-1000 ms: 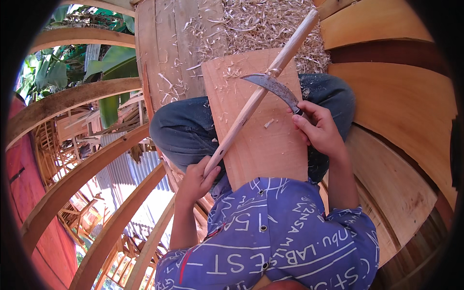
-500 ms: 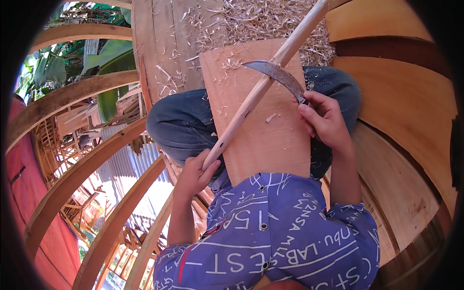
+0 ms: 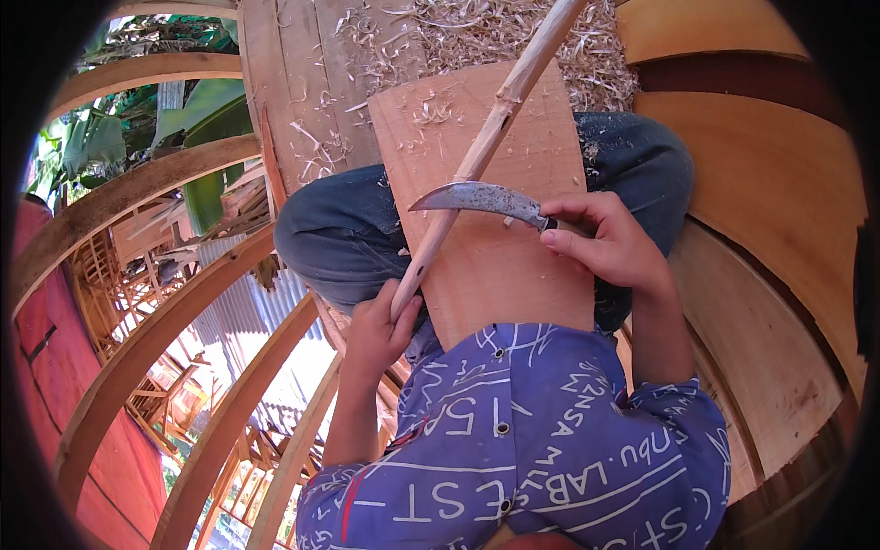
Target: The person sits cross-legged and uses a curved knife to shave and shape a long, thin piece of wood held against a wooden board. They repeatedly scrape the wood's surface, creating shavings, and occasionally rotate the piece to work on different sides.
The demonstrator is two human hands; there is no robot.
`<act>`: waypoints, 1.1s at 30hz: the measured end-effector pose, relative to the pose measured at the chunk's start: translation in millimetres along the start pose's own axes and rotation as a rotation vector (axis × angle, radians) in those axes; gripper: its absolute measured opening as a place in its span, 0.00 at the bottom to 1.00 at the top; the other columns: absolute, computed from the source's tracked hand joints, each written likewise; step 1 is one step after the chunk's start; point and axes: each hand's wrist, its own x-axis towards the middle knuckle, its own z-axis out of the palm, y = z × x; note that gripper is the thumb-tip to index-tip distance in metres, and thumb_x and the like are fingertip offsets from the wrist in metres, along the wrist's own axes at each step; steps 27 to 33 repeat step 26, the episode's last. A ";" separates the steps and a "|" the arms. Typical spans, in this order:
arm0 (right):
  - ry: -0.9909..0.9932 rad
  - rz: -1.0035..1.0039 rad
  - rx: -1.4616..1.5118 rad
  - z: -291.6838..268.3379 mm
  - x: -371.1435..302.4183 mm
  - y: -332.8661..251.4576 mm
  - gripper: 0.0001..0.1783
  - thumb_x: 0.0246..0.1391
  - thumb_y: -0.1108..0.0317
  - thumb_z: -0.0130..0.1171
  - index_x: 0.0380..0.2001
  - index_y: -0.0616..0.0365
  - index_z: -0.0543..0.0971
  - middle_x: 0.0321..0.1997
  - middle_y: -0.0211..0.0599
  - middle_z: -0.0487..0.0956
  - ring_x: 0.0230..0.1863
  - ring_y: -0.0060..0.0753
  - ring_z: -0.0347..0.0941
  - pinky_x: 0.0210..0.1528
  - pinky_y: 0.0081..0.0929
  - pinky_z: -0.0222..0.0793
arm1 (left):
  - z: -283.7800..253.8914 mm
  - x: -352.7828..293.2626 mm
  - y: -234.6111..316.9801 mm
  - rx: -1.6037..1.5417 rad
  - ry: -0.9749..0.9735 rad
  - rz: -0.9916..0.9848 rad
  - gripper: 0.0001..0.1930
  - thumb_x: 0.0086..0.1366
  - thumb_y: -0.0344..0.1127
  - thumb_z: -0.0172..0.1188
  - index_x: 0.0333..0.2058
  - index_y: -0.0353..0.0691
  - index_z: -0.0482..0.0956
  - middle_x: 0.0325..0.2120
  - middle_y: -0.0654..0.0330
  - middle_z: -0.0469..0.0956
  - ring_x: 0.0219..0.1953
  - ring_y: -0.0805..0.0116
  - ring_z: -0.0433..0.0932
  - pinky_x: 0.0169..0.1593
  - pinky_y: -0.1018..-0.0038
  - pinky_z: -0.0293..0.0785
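My left hand [image 3: 381,326] is closed around the near end of a long pale wooden stick [image 3: 480,154]. The stick slants up and away to the right, across a flat wooden board [image 3: 522,275] lying over my lap. In my right hand [image 3: 612,240] I grip the dark handle of a curved, sickle-like knife [image 3: 486,199]. Its rust-spotted blade lies across the stick, pointing left, a little above my left hand. A dark slit or knot shows on the stick near my left hand, and another farther up.
Curled wood shavings [image 3: 513,37] cover the plank floor [image 3: 302,82] beyond the board, and some lie on the board. Curved wooden ribs [image 3: 156,367] rise at the left, with leaves and corrugated metal beyond. Wide curved planks [image 3: 761,174] form the right side.
The knife has moved down the stick toward me, its blade now lying more level. My right hand has come lower with it. The stick has turned slightly, and my left hand still holds it.
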 end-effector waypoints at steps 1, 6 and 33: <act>0.009 -0.017 0.030 1.3 -0.7 -4.5 0.14 0.54 0.72 0.59 0.44 0.66 0.78 0.26 0.25 0.76 0.26 0.11 0.67 0.27 0.15 0.63 | 5.4 -1.4 2.3 0.031 0.043 -0.015 0.07 0.63 0.34 0.57 0.31 0.36 0.72 0.16 0.48 0.72 0.19 0.50 0.76 0.23 0.65 0.68; 0.001 -0.066 0.034 3.5 -6.2 -0.7 0.12 0.57 0.72 0.55 0.43 0.65 0.77 0.21 0.22 0.71 0.18 0.08 0.62 0.19 0.12 0.57 | 19.0 -8.7 4.2 0.202 0.152 0.002 0.06 0.63 0.32 0.56 0.33 0.38 0.70 0.18 0.46 0.74 0.21 0.46 0.77 0.23 0.61 0.69; 0.218 -0.104 0.195 -5.1 6.9 4.9 0.12 0.58 0.71 0.56 0.44 0.63 0.78 0.24 0.25 0.75 0.21 0.13 0.68 0.23 0.12 0.64 | 23.8 -9.2 -11.9 0.223 0.161 0.123 0.09 0.59 0.28 0.56 0.37 0.38 0.67 0.17 0.47 0.73 0.20 0.46 0.76 0.22 0.58 0.70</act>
